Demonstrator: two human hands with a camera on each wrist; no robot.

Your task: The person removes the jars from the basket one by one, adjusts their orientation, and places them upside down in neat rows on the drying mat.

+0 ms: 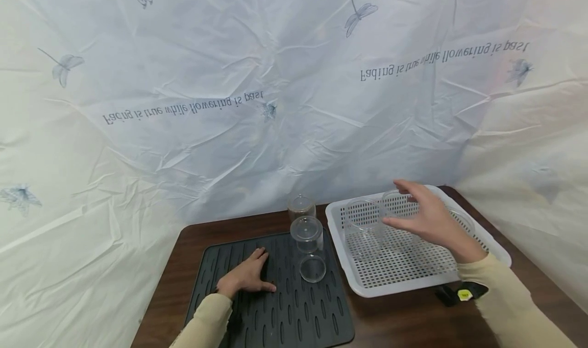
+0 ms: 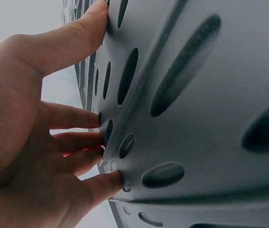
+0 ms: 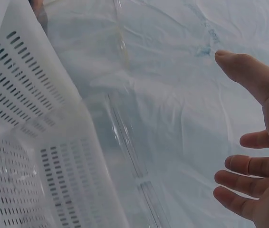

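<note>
My left hand (image 1: 245,275) rests on a dark grey ridged mat (image 1: 294,322), thumb and fingers spread. In the left wrist view its fingertips touch the slotted mat surface. My right hand (image 1: 429,218) hovers over a white perforated basket (image 1: 392,291), thumb and fingers parted with nothing gripped. Just left of that hand, a clear glass (image 1: 363,230) stands in the basket, and another clear rim (image 1: 390,195) shows behind the fingers. In the right wrist view, the hand is apart from the transparent edges beside the basket. Clear glassware (image 1: 308,235) stands near the mat's right side.
Another clear glass (image 1: 301,207) stands behind, by the mat's back edge. Mat and basket sit side by side on a dark brown wooden table (image 1: 390,322). A pale printed sheet (image 1: 294,133) hangs close behind the table. A clear curved rim (image 1: 461,218) shows at the basket's right.
</note>
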